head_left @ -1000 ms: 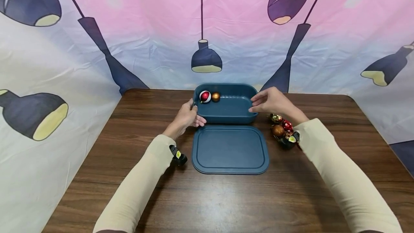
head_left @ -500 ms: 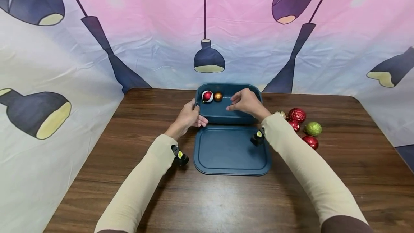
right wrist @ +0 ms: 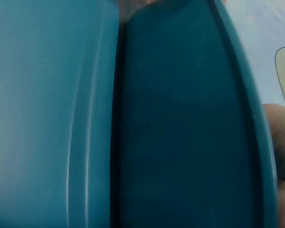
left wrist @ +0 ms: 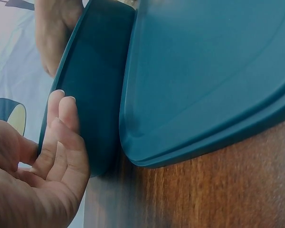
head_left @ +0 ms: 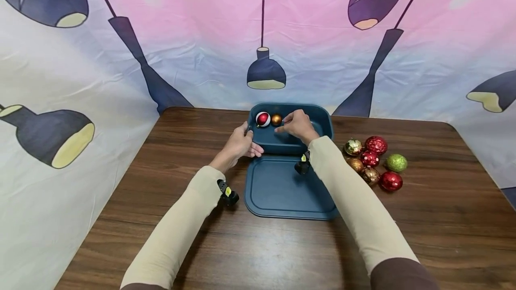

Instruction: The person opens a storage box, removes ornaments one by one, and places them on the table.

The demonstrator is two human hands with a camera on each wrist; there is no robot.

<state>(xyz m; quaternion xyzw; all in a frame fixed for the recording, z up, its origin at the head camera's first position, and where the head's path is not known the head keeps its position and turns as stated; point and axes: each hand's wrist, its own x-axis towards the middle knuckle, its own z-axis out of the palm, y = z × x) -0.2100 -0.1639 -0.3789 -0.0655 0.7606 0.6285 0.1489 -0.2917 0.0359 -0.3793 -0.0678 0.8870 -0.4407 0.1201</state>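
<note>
My left hand (head_left: 238, 143) grips the near left corner of a dark teal plastic box (head_left: 278, 148), its fingers along the front wall, as the left wrist view also shows. Inside the box, a red-and-white Christmas bauble (head_left: 263, 119) and a small gold bauble (head_left: 276, 120) sit at the back left. Reaching over the front wall, my right hand (head_left: 299, 125) is down in the box, fingertips bent and close to the gold bauble. I cannot tell whether those fingers hold anything. In the right wrist view, the box wall (right wrist: 190, 118) hides most of that hand.
The matching flat lid (head_left: 288, 191) lies directly in front of the box, under my right forearm. To the right, several baubles are grouped on the wooden table (head_left: 435, 200), among them a green one (head_left: 397, 163) and a shiny red one (head_left: 391, 181). A printed cloth (head_left: 217, 66) hangs behind.
My right hand has moved left from the box's right end to near the gold bauble, uncovering the bauble group on the right. The left hand has stayed at its corner. The view has shifted slightly.
</note>
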